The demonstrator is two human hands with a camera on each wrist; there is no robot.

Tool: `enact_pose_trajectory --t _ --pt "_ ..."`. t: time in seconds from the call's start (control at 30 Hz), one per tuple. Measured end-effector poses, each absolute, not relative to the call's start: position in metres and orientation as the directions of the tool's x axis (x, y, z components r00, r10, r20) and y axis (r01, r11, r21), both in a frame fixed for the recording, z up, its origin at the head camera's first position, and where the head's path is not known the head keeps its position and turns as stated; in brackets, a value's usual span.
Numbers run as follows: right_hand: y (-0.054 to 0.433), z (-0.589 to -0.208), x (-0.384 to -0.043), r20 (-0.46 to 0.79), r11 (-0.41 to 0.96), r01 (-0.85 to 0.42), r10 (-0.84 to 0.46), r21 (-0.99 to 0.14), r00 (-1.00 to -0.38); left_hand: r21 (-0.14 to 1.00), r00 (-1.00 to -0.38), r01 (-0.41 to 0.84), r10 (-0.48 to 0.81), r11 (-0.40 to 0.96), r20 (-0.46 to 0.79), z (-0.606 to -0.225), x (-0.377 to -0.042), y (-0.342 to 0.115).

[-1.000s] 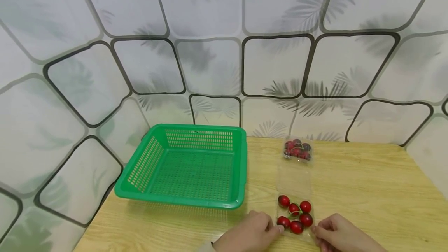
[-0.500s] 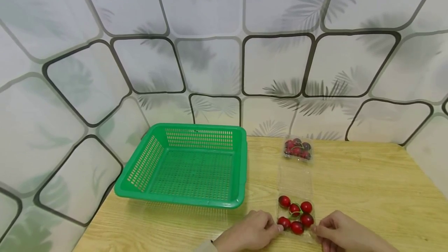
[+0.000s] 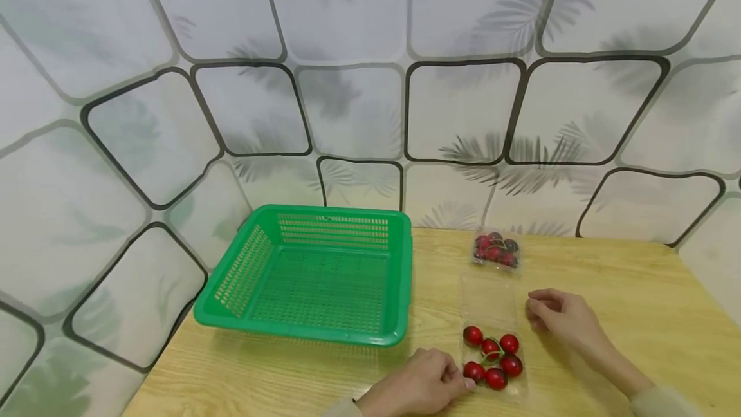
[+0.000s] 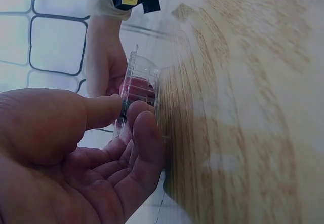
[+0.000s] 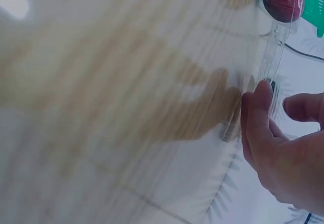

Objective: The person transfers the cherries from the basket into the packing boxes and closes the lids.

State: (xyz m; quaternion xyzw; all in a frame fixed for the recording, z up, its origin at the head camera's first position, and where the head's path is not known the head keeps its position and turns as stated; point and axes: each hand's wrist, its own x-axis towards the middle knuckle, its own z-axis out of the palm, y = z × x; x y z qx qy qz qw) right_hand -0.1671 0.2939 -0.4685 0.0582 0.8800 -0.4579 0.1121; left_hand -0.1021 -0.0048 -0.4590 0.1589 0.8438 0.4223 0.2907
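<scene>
A clear plastic clamshell box (image 3: 514, 392) lies on the table with its lid (image 3: 489, 298) folded back, away from me. Several red cherries (image 3: 496, 378), some with green stems, sit in its near half. My left hand (image 3: 425, 381) pinches the box's near left edge; the left wrist view shows thumb and fingers on either side of the plastic wall (image 4: 129, 84). Beside the lid's right edge is my right hand (image 3: 567, 320), fingers loosely bent. In the right wrist view its thumb (image 5: 298, 107) stands apart from the fingers, whose tips are right at the plastic.
An open green plastic basket (image 3: 301, 333) stands to the left on the wooden table (image 3: 631, 282). Behind the lid is another clear box (image 3: 496, 251) with dark red cherries. A patterned wall covering (image 3: 463, 114) rises at the table's back and sides.
My right hand has left the box's near right corner and moved forward to beside the lid. The left hand keeps its hold on the near left edge. The view has shifted slightly.
</scene>
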Motion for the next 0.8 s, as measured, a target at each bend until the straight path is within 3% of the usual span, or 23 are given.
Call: enact_pose_trajectory --t 0.43,0.8 --pt "0.283 -0.469 -0.182 -0.369 0.25 0.345 -0.053 -0.905 -0.928 0.784 -0.77 -0.047 0.478 0.619 -0.423 -0.46 -0.103 -0.003" --pt "0.276 -0.462 -0.172 -0.255 0.221 0.25 0.004 -0.943 -0.967 0.79 -0.769 -0.035 0.488 0.612 -0.412 -0.461 -0.104 -0.001"
